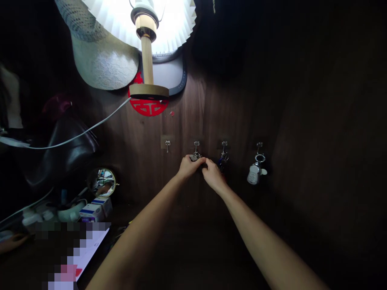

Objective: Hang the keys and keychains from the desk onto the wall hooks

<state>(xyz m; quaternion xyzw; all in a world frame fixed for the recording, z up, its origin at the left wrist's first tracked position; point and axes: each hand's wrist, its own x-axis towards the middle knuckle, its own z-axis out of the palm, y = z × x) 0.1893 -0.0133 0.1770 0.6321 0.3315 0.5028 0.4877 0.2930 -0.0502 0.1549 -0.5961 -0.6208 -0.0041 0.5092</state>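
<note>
Both my arms reach to a dark wood panel (208, 108) with a row of small metal hooks. On the second hook from the left (196, 143) hangs a small bunch of silvery keys (194, 158), partly hidden by my fingers. My left hand (189, 166) is closed in a pinch at this bunch. Close against its fingertips, my right hand (214, 175) is also pinched shut; whatever lies between its fingers is hidden. Just beyond the right hand, a bunch with a dark blue piece (223, 160) hangs from the third hook (224, 143).
A silvery bottle-shaped keychain (254, 174) hangs on the rightmost hook; the leftmost hook (168, 145) is bare. Above glows a pleated lamp (147, 60) with a white cord (99, 123). Caps, a black bag (75, 135), a round mirror (102, 182) and boxes (96, 209) stand leftward.
</note>
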